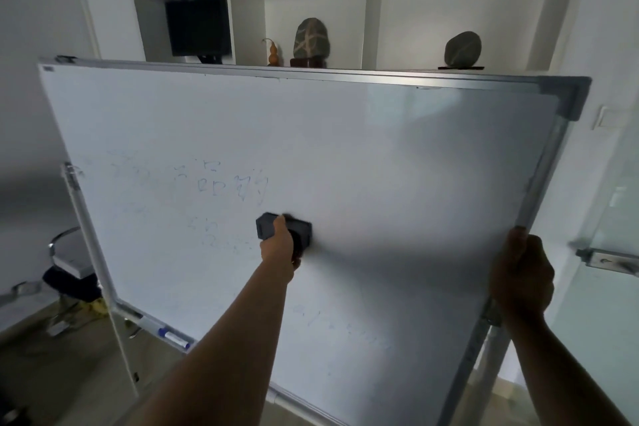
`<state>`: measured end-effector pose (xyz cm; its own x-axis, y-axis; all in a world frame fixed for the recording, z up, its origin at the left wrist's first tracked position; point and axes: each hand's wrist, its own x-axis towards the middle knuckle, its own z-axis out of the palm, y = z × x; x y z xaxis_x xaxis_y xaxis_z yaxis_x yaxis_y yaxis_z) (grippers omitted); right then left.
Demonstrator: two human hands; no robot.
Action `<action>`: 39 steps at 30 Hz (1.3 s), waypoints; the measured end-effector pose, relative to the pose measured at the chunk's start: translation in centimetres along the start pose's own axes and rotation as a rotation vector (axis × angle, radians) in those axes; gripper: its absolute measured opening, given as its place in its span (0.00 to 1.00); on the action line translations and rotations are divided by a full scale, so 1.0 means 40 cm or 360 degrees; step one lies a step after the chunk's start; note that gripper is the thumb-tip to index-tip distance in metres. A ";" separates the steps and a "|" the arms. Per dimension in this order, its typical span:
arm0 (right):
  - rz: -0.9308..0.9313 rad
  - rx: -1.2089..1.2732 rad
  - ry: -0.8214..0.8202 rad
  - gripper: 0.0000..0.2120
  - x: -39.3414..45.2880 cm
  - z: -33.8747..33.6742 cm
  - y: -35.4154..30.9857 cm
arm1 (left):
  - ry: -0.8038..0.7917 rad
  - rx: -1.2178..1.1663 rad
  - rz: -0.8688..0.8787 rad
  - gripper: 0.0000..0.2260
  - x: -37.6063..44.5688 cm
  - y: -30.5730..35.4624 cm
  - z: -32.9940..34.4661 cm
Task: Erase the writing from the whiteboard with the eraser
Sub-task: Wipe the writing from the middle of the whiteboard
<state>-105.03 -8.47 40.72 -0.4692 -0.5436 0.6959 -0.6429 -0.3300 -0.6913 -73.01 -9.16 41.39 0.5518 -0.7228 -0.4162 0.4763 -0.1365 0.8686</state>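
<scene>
A large whiteboard (380, 156) on a stand fills the view, tilted. Faint blue writing (221, 183) shows on its left half, with more smudged traces lower down near the bottom edge. My left hand (280, 242) grips a dark grey eraser (268, 223) and presses it against the board, just below and right of the writing. My right hand (522, 273) grips the board's right metal frame (546, 166), fingers curled round the edge.
A blue-capped marker (173, 335) lies in the tray along the board's lower left edge. White shelves behind hold a dark monitor (198, 26), a small gourd (273, 52) and two stones (311, 40). A glass door with a handle (608, 259) stands at right.
</scene>
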 end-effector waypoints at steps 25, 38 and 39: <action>0.0714 0.0863 -0.1292 0.15 -0.499 0.318 -0.415 | -0.1124 -0.0064 0.0094 0.21 -0.016 -0.047 -0.232; 0.0505 0.1154 -0.0914 0.07 -0.457 0.540 -0.504 | -0.1269 -0.0045 0.0159 0.25 0.133 0.068 -0.278; 0.0483 0.1143 -0.0838 0.07 -0.454 0.550 -0.508 | -0.1297 -0.0060 0.0157 0.27 0.148 0.070 -0.285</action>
<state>-70.11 -8.85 37.85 -0.1087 -0.9056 0.4099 0.0716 -0.4184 -0.9054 -60.63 -6.10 38.29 -0.0714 -0.9974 0.0001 0.4826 -0.0344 0.8752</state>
